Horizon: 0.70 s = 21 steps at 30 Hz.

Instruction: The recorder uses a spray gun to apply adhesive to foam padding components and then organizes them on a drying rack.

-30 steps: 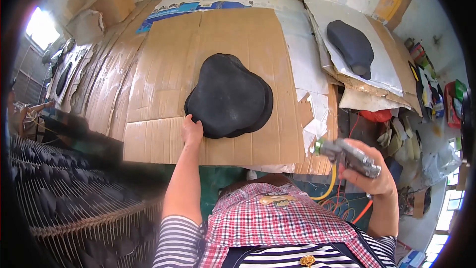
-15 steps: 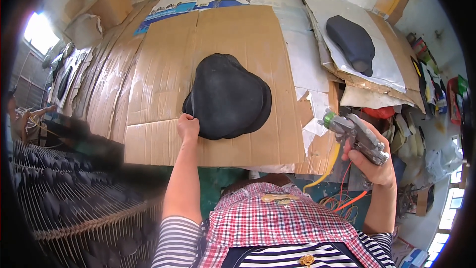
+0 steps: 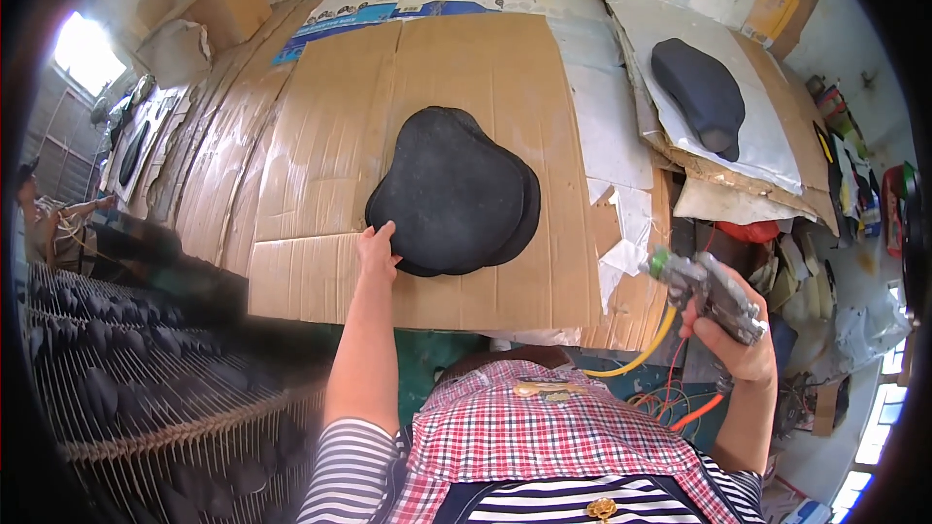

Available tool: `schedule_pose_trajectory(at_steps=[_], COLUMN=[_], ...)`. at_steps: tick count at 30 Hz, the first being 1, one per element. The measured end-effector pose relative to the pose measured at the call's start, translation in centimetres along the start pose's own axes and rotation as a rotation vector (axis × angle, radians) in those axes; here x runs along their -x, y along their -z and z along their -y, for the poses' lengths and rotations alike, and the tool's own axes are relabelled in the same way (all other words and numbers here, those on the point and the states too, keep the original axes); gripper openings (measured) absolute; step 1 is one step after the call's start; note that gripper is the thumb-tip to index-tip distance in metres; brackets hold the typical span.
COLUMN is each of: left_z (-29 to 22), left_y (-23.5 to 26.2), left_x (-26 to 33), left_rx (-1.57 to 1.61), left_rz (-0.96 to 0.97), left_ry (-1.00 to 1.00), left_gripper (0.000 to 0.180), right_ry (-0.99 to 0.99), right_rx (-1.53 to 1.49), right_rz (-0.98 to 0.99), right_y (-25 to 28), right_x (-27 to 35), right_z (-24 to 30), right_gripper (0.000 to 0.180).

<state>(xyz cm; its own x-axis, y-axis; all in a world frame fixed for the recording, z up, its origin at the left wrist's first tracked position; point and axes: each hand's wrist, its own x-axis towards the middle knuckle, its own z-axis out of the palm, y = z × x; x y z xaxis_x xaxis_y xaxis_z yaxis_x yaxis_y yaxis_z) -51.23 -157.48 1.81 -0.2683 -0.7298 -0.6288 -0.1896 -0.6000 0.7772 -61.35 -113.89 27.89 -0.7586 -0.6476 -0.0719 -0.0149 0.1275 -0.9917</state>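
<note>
A black saddle-shaped pad (image 3: 452, 192), two layers stacked, lies on brown cardboard sheets (image 3: 320, 165) covering the table. My left hand (image 3: 378, 250) rests at the pad's near left edge, fingertips touching it. My right hand (image 3: 730, 328) is raised at the right, off the table's corner, gripping a metal spray gun (image 3: 707, 288) whose nozzle points left toward the cardboard. A yellow hose (image 3: 649, 346) hangs from the gun.
A second black pad (image 3: 701, 92) lies on white sheets at the far right. A wire rack (image 3: 146, 398) with several dark pieces stands at the lower left. Clutter and bags fill the right side. Another person's arm (image 3: 73, 213) shows at the far left.
My right hand with the spray gun has risen and swung left, nearer the table's corner. My left hand stays at the pad's edge.
</note>
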Motion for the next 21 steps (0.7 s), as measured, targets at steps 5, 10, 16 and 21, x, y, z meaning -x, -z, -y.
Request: schedule_pose_trajectory(at_steps=[5, 10, 16, 21], left_z=[-0.1, -8.4, -19.5, -21.2], left_y=[-0.9, -4.6, 0.0, 9.4], left_x=[-0.2, 3.0, 7.6, 8.5], left_rx=[0.03, 0.453, 0.761, 0.694], left_rz=[0.182, 0.615, 0.747, 0.469], left_ry=[-0.038, -0.266, -0.52, -0.806], left_gripper=[0.035, 0.033, 0.023, 0.033], right_ry=[0.012, 0.059, -0.038, 0.017], right_rx=[0.012, 0.002, 0.041, 0.031], right_rz=[0.176, 0.149, 0.207, 0.359], right_y=[0.9, -0.3, 0.1, -1.3], right_x=[1.0, 0.0, 0.9, 1.1], right_z=[-0.8, 0.0, 0.2, 0.0], right_gripper=[0.061, 0.06, 0.055, 0.055])
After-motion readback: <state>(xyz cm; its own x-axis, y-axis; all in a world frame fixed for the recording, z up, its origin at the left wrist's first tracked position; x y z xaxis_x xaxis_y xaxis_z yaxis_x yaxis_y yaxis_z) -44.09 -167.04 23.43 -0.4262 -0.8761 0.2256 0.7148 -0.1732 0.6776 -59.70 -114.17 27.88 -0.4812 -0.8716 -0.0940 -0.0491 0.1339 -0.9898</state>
